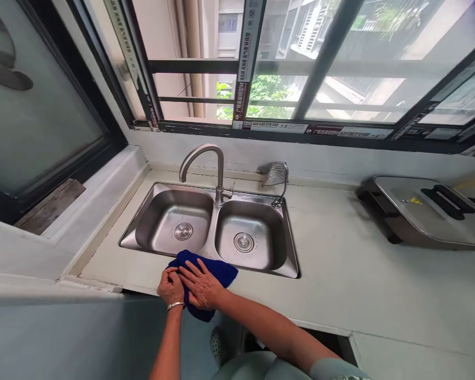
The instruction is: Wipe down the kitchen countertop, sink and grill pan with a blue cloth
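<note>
Window pane (43, 121): It is standing on the far left in a black frame.
Wood (53, 206): A rough brown piece is showing just under the pane.
Left hand (171, 286): Its fingers are curling in on the left side of the blue cloth (224, 271). I cannot tell if they are pinching it.
Bracelet (176, 305): A shiny band is going around the left wrist.
Left bowl (154, 216): It is sitting behind the cloth, and a round drain (183, 231) is shining in it.
Blue cloth: It is lying over the front rim of the sink (129, 242) and on the counter (328, 295). Its low end is hanging past the counter's edge.
Right hand (203, 286): It is lying flat on top of the cloth, with its fingers spreading out, close beside the other hand.
Shoe (216, 345): It is showing its little holes down below the cloth.
Tap (220, 174): It is standing at the back of the sink, and its spout is bending over the left bowl.
Right bowl (275, 232): It is sitting just beside the other bowl.
Flat cooker (411, 221): It is resting on the counter, well apart from the sink. A black handle (449, 201) is sitting on its lid.
</note>
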A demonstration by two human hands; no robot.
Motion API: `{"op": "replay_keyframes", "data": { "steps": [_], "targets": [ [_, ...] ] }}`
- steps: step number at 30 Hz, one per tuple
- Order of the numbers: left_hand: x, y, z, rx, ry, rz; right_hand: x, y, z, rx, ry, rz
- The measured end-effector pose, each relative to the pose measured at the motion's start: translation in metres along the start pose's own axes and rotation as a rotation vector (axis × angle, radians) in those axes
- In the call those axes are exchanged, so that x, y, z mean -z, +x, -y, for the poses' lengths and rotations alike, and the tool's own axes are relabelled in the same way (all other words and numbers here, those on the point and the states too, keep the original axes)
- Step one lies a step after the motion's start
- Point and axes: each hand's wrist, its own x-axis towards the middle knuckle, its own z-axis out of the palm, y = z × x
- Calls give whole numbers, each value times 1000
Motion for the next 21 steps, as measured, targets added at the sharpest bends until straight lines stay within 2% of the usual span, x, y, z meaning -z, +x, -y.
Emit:
{"op": "replay_keyframes", "data": {
  "steps": [3,7,12,15,17,18,19,21],
  "targets": [
    [0,2,-3,-7,19,12,1,-17,-7,-37,36,-27],
    [-1,4,-11,-7,33,20,7,-62,-27,-74,46,-44],
    [-9,5,-18,-12,12,-5,25,-144,-57,-192,1,-111],
    [-14,13,-13,24,-35,33,34,-203,-71,-315,-60,-138],
    [-16,25,-7,68,-68,108,37,-245,-80,-410,-96,-138],
    [-18,33,-4,106,-94,182,38,-267,-84,-452,-112,-134],
    [-19,42,-1,156,-119,332,39,-288,-87,-489,-127,-129],
    [-22,59,4,203,-111,479,41,-329,-93,-559,-160,-128]
  ]
}}
